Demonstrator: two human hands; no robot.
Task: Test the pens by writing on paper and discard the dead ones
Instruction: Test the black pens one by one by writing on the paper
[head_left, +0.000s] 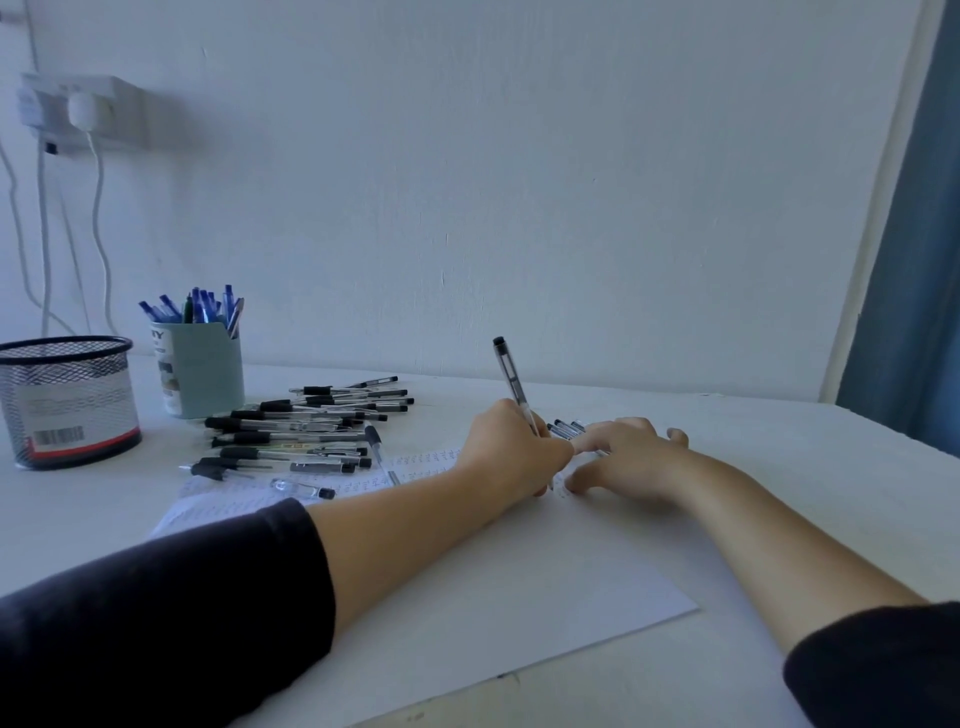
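White paper (467, 587): a sheet lying on the near middle of the table (779, 441), one corner pointing toward the near right edge; rows of small test marks run across its far part
Left hand (511, 452): fingers curled tight round a clear pen with a black cap end (511, 382), held steeply with the cap end up and leaning toward the far edge; the tip is hidden behind the fingers, so whether it touches the sheet cannot be told
Right hand (631, 452): fingers spread and relaxed, fingertips resting on the sheet just beside the left hand, holding nothing
Loose pens (306, 426): a pile of clear, black-gripped pens lying mostly crosswise on the table left of centre, toward the far edge; a few more (563, 428) show beyond the hands
Single pen (304, 488): lies alone on the left part of the sheet
Teal pen cup (200, 369): near the far left corner, filled with blue pens (200, 306)
Black mesh basket (67, 400): at the left edge, beside the cup
Sleeves (156, 623): dark, pushed up both forearms
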